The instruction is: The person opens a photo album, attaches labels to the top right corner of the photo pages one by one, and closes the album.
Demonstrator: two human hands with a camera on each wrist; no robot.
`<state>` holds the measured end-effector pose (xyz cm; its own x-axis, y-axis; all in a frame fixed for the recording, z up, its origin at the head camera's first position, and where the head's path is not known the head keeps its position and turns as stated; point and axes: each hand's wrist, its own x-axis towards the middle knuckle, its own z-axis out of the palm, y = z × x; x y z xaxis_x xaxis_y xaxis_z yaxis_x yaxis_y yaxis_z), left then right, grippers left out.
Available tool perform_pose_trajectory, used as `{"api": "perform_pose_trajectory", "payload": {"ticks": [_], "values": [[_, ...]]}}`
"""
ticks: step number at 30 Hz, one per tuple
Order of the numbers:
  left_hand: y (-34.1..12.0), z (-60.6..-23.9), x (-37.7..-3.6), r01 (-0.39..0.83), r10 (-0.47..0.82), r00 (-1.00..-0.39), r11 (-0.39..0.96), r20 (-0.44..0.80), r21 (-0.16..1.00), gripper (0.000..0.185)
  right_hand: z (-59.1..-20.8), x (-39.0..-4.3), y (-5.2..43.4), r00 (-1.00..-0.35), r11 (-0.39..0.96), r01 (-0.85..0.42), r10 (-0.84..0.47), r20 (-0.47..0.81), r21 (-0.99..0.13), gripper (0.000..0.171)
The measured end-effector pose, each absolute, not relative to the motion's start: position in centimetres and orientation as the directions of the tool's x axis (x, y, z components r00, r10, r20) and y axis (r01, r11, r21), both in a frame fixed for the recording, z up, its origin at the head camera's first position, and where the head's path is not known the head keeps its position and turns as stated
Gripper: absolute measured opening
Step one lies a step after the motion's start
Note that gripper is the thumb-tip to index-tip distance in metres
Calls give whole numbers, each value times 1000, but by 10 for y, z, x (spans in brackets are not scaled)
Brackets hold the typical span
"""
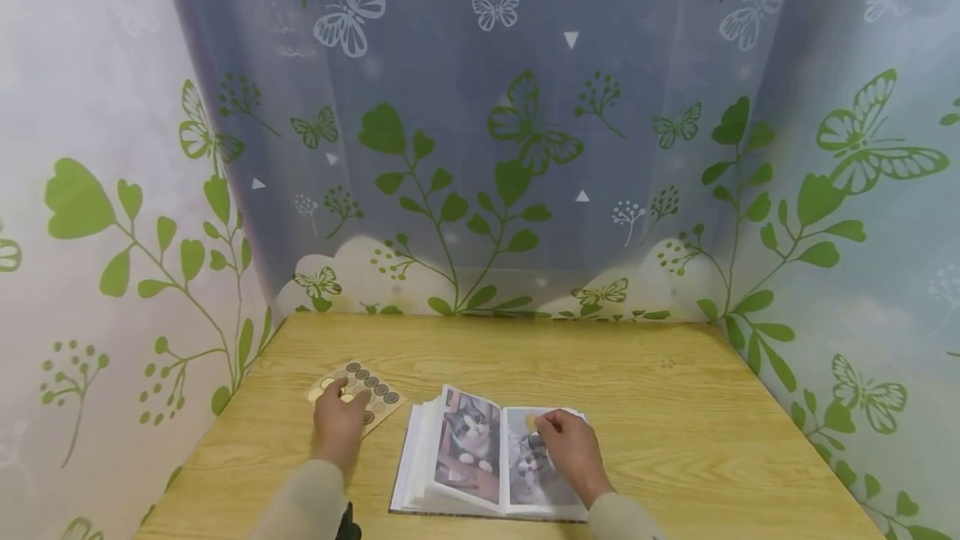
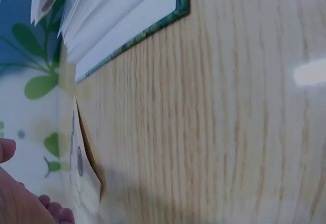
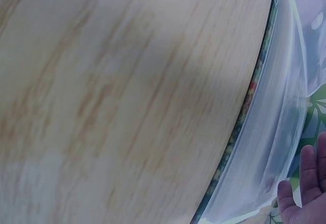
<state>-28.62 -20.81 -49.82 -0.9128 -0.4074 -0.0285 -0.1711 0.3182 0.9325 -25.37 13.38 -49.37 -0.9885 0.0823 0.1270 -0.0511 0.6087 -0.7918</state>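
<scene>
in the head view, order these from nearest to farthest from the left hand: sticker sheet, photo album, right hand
1. sticker sheet: under the left hand, touching it.
2. photo album: open, to that hand's right.
3. right hand: resting on the album's far, right page.

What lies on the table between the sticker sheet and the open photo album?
In the head view, only bare wooden table shows between the sticker sheet and the photo album; nothing lies there.

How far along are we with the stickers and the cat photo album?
Already done: the open cat photo album lies flat on the wooden table. In hand: the right hand holds a round gold sticker at the right page, while the left hand rests on the tan sticker sheet. Left: many dark round stickers remain on that sheet.
</scene>
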Motion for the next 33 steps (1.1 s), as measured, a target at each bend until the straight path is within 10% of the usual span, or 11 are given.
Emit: {"api": "perform_pose_trajectory", "payload": {"ticks": [19, 33], "values": [[-132, -478, -288, 226, -62, -948, 558, 311, 799, 49, -494, -255, 134, -988, 618, -58, 78, 134, -784, 17], [-112, -476, -268, 509, 419, -859, 760, 293, 404, 61, -497, -259, 132, -987, 625, -35, 99, 123, -780, 16]]}}
